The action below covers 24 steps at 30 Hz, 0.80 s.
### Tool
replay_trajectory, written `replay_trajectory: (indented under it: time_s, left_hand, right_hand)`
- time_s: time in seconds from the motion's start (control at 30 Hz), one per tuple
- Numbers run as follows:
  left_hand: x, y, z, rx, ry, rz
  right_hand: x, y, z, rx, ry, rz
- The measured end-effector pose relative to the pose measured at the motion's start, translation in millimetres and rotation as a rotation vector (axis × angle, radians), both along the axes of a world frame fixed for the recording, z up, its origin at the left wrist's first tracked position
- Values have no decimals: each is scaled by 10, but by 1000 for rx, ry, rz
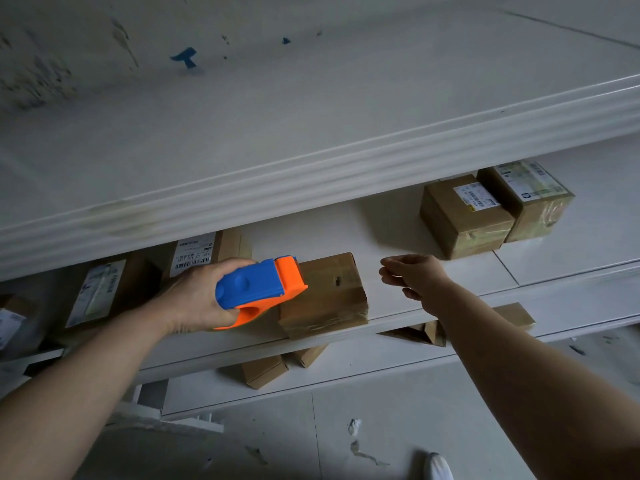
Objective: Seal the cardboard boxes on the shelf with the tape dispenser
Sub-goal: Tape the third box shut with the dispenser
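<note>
My left hand [197, 296] grips a blue and orange tape dispenser [258, 289], whose orange front touches the left top edge of a small cardboard box [329, 296]. That box stands at the front edge of the white middle shelf [391, 233], with clear tape showing on its lower front. My right hand [412, 275] hovers just right of the box, fingers loosely curled, holding nothing. Two taped, labelled boxes [467, 220] stand together further right on the same shelf. Labelled boxes [204, 252] sit behind my left hand.
The upper shelf's thick white front edge [311, 178] overhangs the boxes. On the lower shelf lie more small boxes [265, 370] and an open one [426, 332]. Another labelled box [100, 292] lies at the left. A white shoe [438, 465] shows on the grey floor.
</note>
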State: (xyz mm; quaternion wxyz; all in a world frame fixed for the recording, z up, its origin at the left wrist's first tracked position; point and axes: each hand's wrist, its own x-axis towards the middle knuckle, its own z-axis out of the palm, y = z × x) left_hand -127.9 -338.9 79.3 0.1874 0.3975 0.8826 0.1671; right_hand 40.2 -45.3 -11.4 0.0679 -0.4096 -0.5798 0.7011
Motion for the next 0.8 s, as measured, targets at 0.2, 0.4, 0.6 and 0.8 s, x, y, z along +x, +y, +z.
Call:
replay_trajectory:
  time_s: [0.2,0.4,0.6,0.8]
  left_hand:
    - [-59,-4,-41,-23,-4,-9]
    - [-74,24,-70,-38,-13,-15]
    - [-133,35,-102,-70,-27,-23]
    - [-142,63,-115,-73,-48,-14]
  right_hand:
    - [-49,3,-92,-18,2,-3]
    - [-74,-13,-191,-31,-15,-11]
    - [-97,-36,-306,-76,-19,-5]
    - [-115,-290,-441,-32,-11,-70]
